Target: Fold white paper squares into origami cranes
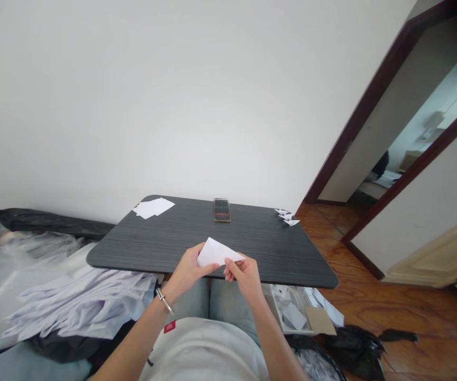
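The left hand [191, 267], just below the centre of the frame, grips the left end of a folded white paper [215, 253], its thumb along the lower edge and its fingers mostly hidden behind. The right hand [244, 272] pinches the paper near its pointed right corner between thumb and fingers, the other fingers curled. The paper is held up over the near edge of the dark tabletop [133, 246], one corner pointing up. A silver bracelet [164, 300] circles the left wrist.

Beyond the hands, at the middle of the tabletop's far side, is a dark device [222, 210], its face blurred. Left of centre in the frame, white sheets [154, 207] lie overlapping at the far left corner of the tabletop. Toward the right, small folded pieces [290, 222] sit in a close row by the far right corner.

Below the tabletop, lower right of the frame, a white box [277, 313] holds papers, with a black bag [355, 344] beside it on the wooden floor [371, 307]. Rumpled pale cloth [85, 301] fills the lower left. A white wall [192, 106] spans the top, and a dark-red door frame [365, 114] slants at upper right.
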`<state>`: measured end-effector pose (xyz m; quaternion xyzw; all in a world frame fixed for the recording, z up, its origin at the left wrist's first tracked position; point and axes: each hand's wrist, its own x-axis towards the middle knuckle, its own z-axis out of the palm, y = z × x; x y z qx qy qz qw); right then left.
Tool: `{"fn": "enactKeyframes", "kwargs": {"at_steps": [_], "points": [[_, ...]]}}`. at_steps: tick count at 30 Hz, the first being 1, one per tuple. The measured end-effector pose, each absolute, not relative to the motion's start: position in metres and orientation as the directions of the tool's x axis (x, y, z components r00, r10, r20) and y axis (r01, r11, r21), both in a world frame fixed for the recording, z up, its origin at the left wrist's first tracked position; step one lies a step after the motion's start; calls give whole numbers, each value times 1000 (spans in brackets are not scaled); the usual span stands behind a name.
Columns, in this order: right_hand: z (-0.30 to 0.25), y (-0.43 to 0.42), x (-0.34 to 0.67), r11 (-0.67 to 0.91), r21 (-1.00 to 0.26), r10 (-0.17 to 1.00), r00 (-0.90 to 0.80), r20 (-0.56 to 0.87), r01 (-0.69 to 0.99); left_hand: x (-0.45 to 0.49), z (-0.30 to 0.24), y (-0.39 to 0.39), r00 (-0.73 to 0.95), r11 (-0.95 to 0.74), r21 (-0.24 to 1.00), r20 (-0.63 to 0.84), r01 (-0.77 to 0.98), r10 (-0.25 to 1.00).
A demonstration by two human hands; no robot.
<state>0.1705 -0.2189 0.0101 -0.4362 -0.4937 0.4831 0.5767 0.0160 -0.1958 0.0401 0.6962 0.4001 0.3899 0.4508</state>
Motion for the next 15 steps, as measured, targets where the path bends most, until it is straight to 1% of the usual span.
{"fn": "enactKeyframes", "kwargs": {"at_steps": [5, 11, 15], "points": [[13, -220, 173, 158, -982, 987, 56, 154, -98, 14, 42, -197, 346, -232, 953, 155, 193, 925], [13, -218, 178, 176, -980, 980, 109, 166, -89, 10, 35, -194, 387, -112, 992, 82, 56, 919], [11, -215, 183, 189, -975, 974, 147, 172, -113, 7, 35, -192, 349, -77, 995, 49, 67, 936]]}}
